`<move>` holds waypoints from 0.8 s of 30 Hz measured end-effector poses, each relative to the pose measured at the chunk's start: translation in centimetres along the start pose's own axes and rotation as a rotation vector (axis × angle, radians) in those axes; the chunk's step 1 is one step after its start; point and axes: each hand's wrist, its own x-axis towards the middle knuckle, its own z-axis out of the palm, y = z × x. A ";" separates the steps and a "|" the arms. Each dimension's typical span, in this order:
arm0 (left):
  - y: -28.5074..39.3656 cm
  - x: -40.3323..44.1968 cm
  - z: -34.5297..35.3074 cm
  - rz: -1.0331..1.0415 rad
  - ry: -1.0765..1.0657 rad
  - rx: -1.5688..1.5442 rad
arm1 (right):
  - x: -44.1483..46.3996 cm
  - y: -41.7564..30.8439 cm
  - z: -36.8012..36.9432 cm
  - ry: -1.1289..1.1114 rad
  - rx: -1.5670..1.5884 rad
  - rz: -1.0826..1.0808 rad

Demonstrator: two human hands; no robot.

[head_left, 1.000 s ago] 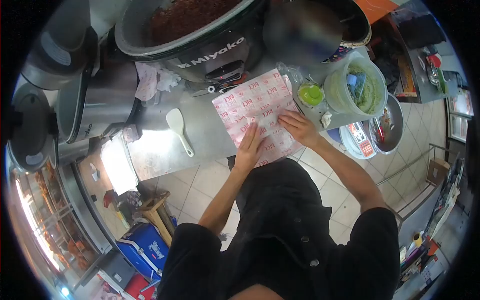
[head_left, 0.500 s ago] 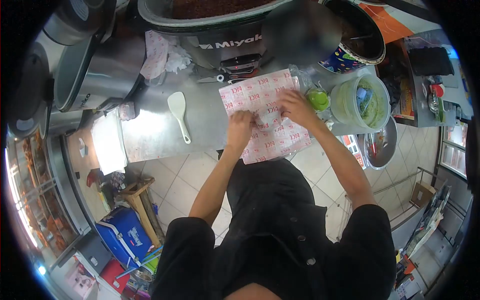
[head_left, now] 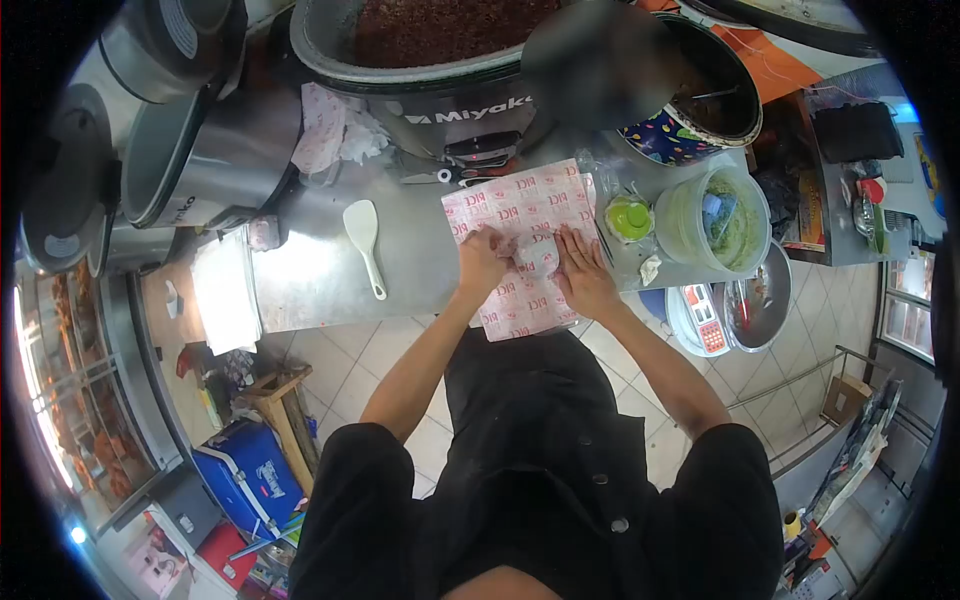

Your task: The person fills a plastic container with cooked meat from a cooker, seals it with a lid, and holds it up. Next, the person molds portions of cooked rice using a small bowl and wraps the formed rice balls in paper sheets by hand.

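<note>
Sheets of white wrapping paper [head_left: 525, 310] with red "RICE" print lie stacked at the counter's front edge, before my body. On top sits a small parcel [head_left: 538, 257] wrapped in the same paper. My left hand [head_left: 482, 262] is closed at the parcel's left end, its fingers bent and pinching the paper there. Against the parcel's right side lies my right hand [head_left: 585, 272], with fingers stretched out flat on the paper. What is inside the wrapping is hidden. A white rice paddle [head_left: 364, 240] rests on the counter to the left.
A large "Miyako" rice cooker [head_left: 440, 115] with dark contents stands behind the paper. To the right are a green-lidded container [head_left: 629, 218] and a clear tub [head_left: 712, 220] of green food. A steel cooker [head_left: 225, 140] and white paper sheets [head_left: 225, 290] are left.
My right hand has come down and lies flat beside the small parcel, which now shows more plainly. My left hand stays at the parcel's left end. The view has shifted slightly.
</note>
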 end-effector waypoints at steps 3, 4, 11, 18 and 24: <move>3.0 1.9 -1.6 -0.530 -0.365 -0.408 | 0.3 0.0 0.1 0.053 0.070 0.035; 2.4 1.7 -1.5 -0.602 -0.513 -0.603 | 0.2 -0.1 1.0 0.109 0.061 0.079; 0.9 -4.9 -5.1 -0.548 -0.531 -1.544 | 2.8 -7.6 -1.6 0.426 0.475 0.232; -1.6 -9.3 -5.0 -0.632 -0.116 -1.915 | 6.4 -17.0 -3.8 0.168 0.597 -0.012; -0.5 -11.4 -12.3 -0.417 0.144 -1.441 | 7.4 -26.2 -6.5 0.093 0.916 -0.046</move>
